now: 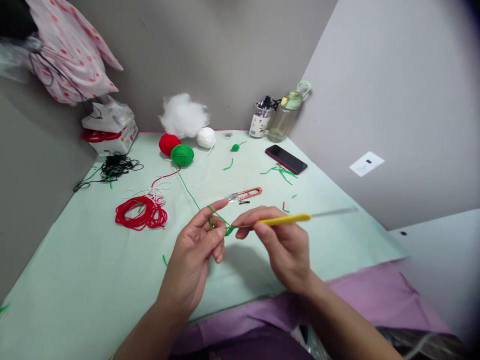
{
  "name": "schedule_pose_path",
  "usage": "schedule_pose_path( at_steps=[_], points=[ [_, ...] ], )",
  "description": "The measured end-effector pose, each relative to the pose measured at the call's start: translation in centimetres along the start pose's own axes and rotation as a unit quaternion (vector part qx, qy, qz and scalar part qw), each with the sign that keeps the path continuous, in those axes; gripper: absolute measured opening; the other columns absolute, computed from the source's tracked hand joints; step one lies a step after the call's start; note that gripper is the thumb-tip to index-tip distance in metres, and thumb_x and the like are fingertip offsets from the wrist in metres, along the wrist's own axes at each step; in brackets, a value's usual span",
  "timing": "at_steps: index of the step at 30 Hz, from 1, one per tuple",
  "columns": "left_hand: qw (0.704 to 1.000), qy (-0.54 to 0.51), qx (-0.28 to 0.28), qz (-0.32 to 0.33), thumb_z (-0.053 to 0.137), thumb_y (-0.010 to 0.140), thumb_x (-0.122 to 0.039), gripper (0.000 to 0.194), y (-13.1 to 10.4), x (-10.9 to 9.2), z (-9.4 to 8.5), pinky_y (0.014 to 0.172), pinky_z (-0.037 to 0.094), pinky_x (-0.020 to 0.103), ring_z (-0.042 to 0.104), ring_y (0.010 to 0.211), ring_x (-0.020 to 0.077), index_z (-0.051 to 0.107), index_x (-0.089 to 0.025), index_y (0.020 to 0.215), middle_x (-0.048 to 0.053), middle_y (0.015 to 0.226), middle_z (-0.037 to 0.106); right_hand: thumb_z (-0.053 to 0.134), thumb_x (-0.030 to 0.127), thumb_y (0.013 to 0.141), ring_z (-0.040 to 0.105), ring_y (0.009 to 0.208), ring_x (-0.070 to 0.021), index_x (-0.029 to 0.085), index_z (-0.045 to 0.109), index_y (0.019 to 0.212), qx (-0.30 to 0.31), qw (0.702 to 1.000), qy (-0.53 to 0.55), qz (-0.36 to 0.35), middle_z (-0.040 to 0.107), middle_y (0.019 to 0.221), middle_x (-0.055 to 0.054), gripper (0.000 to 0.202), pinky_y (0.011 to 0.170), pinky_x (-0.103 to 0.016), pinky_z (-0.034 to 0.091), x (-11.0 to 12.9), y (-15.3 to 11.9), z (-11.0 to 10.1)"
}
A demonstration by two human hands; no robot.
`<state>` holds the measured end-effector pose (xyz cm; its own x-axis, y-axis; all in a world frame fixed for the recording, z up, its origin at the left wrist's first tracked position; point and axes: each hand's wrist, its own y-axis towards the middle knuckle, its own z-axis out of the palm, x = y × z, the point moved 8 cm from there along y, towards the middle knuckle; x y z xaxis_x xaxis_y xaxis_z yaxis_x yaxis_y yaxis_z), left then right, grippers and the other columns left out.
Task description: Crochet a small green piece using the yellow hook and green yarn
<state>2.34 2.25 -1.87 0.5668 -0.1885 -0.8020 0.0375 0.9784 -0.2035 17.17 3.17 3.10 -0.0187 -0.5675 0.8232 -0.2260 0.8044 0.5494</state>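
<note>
My left hand (197, 245) pinches a small green crochet piece (229, 231) between thumb and a finger, with green yarn looped over its raised index finger. My right hand (287, 247) grips a crochet hook with a yellow handle (285, 219); its thin tip meets the green piece. From my left index finger the yarn strand (188, 192) runs back to a green yarn ball (182, 155). Just beyond my hands lie orange-handled thread snips (250, 193). Farther back is a small green crocheted ball (235, 148) with a yarn tail.
Red yarn coils (140, 212) and a black yarn tangle (118, 166) lie at the left. Behind are a red ball (170, 144), white ball (206, 137) and white stuffing (184, 116). A phone (286, 159), pen cup (259, 122) and bottle (283, 120) stand or lie back right.
</note>
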Motion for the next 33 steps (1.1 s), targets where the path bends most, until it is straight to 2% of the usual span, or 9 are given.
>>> schedule_pose_path(
  at_steps=[2, 4, 8, 12, 15, 18, 22, 26, 33],
  points=[
    [1.000, 0.003, -0.020, 0.016, 0.086, 0.081, -0.018, 0.045, -0.1, -0.1, -0.1, 0.049, 0.041, 0.014, 0.045, 0.052, 0.0026, 0.076, -0.023, 0.124, -0.004, 0.081, 0.061, 0.059, 0.019, 0.104, 0.077, 0.092, -0.0204, 0.026, 0.075, 0.118, 0.020, 0.985, -0.134, -0.103, 0.080, 0.105, -0.007, 0.022, 0.081, -0.035, 0.065, 1.5, -0.6, 0.7],
    [1.000, -0.014, -0.021, -0.003, 0.089, 0.079, -0.021, 0.049, -0.2, 0.4, 0.0, 0.046, 0.038, 0.013, 0.041, 0.050, 0.0022, 0.074, -0.022, 0.127, -0.005, 0.075, 0.060, 0.063, 0.016, 0.101, 0.077, 0.103, -0.0231, 0.029, 0.076, 0.119, 0.040, 0.966, -0.203, -0.155, 0.080, 0.113, -0.008, 0.026, 0.086, -0.036, 0.066, 2.2, -1.2, 1.5],
    [0.994, -0.076, 0.022, -0.082, 0.089, 0.080, -0.022, 0.043, -0.1, 1.2, 0.7, 0.040, 0.029, 0.011, 0.022, 0.044, 0.0011, 0.077, -0.014, 0.120, -0.012, 0.056, 0.040, 0.061, 0.017, 0.103, 0.076, 0.094, -0.0209, 0.029, 0.076, 0.120, -0.012, 0.983, -0.149, -0.105, 0.077, 0.104, -0.006, 0.026, 0.082, -0.036, 0.066, 1.7, -0.6, 0.6],
    [0.996, -0.074, 0.011, -0.055, 0.088, 0.078, -0.015, 0.040, -0.1, 0.6, 0.6, 0.039, 0.028, 0.010, 0.024, 0.043, -0.0018, 0.079, -0.016, 0.117, -0.009, 0.067, 0.052, 0.058, 0.020, 0.105, 0.070, 0.072, -0.0166, 0.025, 0.077, 0.108, -0.050, 0.998, -0.011, -0.031, 0.072, 0.087, -0.004, 0.020, 0.066, -0.032, 0.062, 0.8, 0.2, -0.1],
    [0.998, -0.057, 0.006, -0.034, 0.089, 0.078, -0.017, 0.044, -0.2, 0.6, 0.8, 0.041, 0.031, 0.010, 0.030, 0.043, -0.0021, 0.078, -0.021, 0.121, -0.008, 0.071, 0.054, 0.064, 0.013, 0.101, 0.073, 0.087, -0.0185, 0.027, 0.079, 0.112, -0.018, 0.982, -0.158, -0.104, 0.075, 0.100, -0.005, 0.024, 0.074, -0.032, 0.063, 1.8, -0.2, 1.0],
    [0.994, -0.079, 0.028, -0.073, 0.087, 0.082, -0.021, 0.041, -0.2, 1.3, 1.1, 0.040, 0.030, 0.010, 0.025, 0.044, -0.0005, 0.078, -0.017, 0.121, -0.010, 0.063, 0.045, 0.066, 0.007, 0.098, 0.073, 0.097, -0.0199, 0.027, 0.078, 0.118, -0.021, 0.953, -0.253, -0.166, 0.076, 0.111, -0.008, 0.031, 0.083, -0.033, 0.062, 2.5, -0.9, 1.3],
    [0.990, -0.103, 0.030, -0.087, 0.083, 0.080, -0.013, 0.033, 0.2, 0.7, 0.7, 0.039, 0.025, 0.010, 0.014, 0.047, 0.0010, 0.081, -0.010, 0.112, -0.011, 0.061, 0.039, 0.064, 0.020, 0.102, 0.069, 0.075, -0.0172, 0.025, 0.079, 0.105, -0.092, 0.995, -0.029, -0.039, 0.073, 0.089, -0.004, 0.016, 0.070, -0.033, 0.060, 0.5, 0.0, -1.0],
    [0.997, -0.056, 0.017, -0.046, 0.082, 0.081, -0.015, 0.028, 0.3, -0.1, 0.5, 0.041, 0.026, 0.011, 0.020, 0.044, 0.0001, 0.081, -0.015, 0.109, -0.010, 0.061, 0.041, 0.074, 0.039, 0.095, 0.060, 0.059, -0.0127, 0.021, 0.079, 0.089, -0.097, 0.970, 0.179, 0.133, 0.071, 0.082, -0.003, 0.019, 0.056, -0.028, 0.054, -2.7, 0.8, -0.4],
    [0.999, -0.001, -0.010, -0.031, 0.092, 0.072, -0.027, 0.026, 0.2, 0.3, 0.4, 0.041, 0.026, 0.014, 0.028, 0.041, 0.0009, 0.071, -0.018, 0.083, -0.011, 0.054, 0.042, 0.076, 0.037, 0.093, 0.059, 0.062, -0.0105, 0.022, 0.081, 0.091, -0.026, 0.970, 0.173, 0.166, 0.071, 0.080, -0.001, 0.016, 0.059, -0.025, 0.053, -3.2, 1.1, 1.6]
  ],
)
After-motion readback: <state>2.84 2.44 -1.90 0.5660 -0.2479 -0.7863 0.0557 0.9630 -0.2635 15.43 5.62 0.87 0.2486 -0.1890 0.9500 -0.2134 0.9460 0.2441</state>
